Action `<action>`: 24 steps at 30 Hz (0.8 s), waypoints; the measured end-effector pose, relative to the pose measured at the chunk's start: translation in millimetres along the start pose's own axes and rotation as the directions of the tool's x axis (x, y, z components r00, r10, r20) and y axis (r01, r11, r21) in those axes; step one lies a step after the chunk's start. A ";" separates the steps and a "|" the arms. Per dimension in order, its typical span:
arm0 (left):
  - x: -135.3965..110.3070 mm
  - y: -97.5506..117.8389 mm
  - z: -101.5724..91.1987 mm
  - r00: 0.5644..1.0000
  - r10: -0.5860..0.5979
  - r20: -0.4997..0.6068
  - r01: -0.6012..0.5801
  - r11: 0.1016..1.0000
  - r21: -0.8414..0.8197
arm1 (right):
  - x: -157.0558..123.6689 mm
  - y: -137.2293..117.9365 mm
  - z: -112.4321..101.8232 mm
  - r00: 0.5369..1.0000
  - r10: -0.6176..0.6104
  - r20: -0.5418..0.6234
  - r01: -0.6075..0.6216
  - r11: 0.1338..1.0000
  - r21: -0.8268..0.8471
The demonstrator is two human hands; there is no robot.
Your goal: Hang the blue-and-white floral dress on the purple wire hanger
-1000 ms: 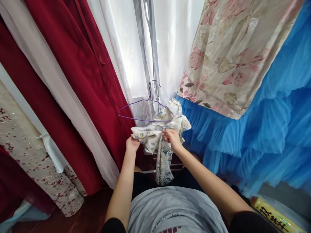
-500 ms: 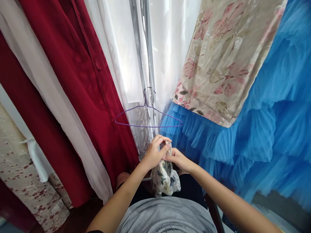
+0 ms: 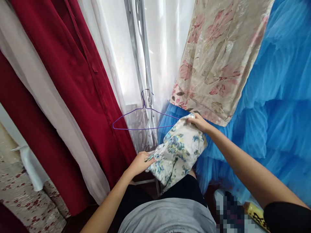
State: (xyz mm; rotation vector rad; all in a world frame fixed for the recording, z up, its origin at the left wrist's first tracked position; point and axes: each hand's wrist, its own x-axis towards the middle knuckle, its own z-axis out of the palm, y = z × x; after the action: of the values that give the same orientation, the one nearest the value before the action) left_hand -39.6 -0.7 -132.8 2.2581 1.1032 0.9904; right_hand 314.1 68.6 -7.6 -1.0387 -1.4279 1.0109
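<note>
A white garment (image 3: 178, 147) printed with blue and yellow-green flowers is stretched between my two hands; its exact kind does not show. My left hand (image 3: 141, 164) grips its lower left edge, thumb lying over the cloth. Up at the right, my right hand (image 3: 198, 123) pinches the top corner. A purple wire hanger (image 3: 132, 129) hangs by its hook in front of the white curtain. The garment covers the hanger's right end, and I cannot tell whether that end is inside the cloth or behind it.
A grey metal stand (image 3: 136, 45) rises behind the hanger. Red drapes (image 3: 80, 84) and pale fabric hang at left. To the right are a beige floral cloth (image 3: 213, 61) and layered blue tulle (image 3: 274, 106). A yellow item (image 3: 256, 215) lies at lower right, beside a blurred-out patch.
The garment, bunched low near my lap before, is now spread open and raised. My right hand has moved up and right to the hanger's end; my left hand has moved left and down.
</note>
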 end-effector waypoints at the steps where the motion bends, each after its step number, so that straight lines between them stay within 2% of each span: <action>1: 2.6 0.8 -9.6 0.999 0.038 -0.002 -0.038 0.997 0.062 | 17.6 -2.0 -0.7 0.999 0.013 -0.043 -0.011 0.999 0.044; 3: 6.5 8.1 -29.8 0.996 0.080 -0.045 -0.071 0.983 0.167 | 49.2 -7.8 8.5 0.998 0.050 -0.042 -0.045 0.993 0.106; 5: 7.5 17.5 -50.8 0.992 0.089 -0.094 -0.066 0.973 0.223 | 73.0 -13.9 29.3 0.995 0.102 0.021 -0.104 0.985 0.141; 8: 2.3 18.6 -84.6 0.982 0.061 -0.179 -0.018 0.973 0.232 | 90.7 -19.0 64.2 0.971 0.189 0.144 -0.212 0.963 0.165; 11: -8.3 -3.3 -121.1 0.957 0.011 -0.291 0.055 0.974 0.219 | 91.2 -19.6 80.7 0.934 0.195 0.300 -0.242 0.962 0.126; 15: -10.8 -38.8 -164.1 0.908 -0.168 -0.384 0.243 0.957 0.157 | 84.1 -23.9 71.0 0.921 0.050 0.387 -0.089 0.993 0.083; 17: 0.3 -46.3 -181.0 0.879 -0.269 -0.393 0.339 0.933 0.119 | 82.0 -29.8 62.9 0.904 0.048 0.425 -0.064 0.998 0.025; 19: 20.1 -46.5 -194.7 0.862 -0.314 -0.398 0.382 0.918 0.103 | 81.5 -36.4 57.6 0.882 0.095 0.461 -0.077 0.995 -0.058; 22: 61.7 -39.5 -207.6 0.857 -0.315 -0.408 0.378 0.922 0.081 | 82.8 -44.2 55.6 0.869 0.204 0.450 -0.152 0.977 -0.148; 24: 91.3 -31.8 -209.2 0.860 -0.311 -0.404 0.363 0.930 0.058 | 83.4 -46.6 56.6 0.859 0.300 0.416 -0.245 0.953 -0.181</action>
State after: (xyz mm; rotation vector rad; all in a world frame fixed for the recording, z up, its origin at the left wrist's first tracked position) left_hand -174.9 106.4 19.9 1.9032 1.7138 1.2753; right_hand 248.6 133.7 53.8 -1.1743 -1.7571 1.4508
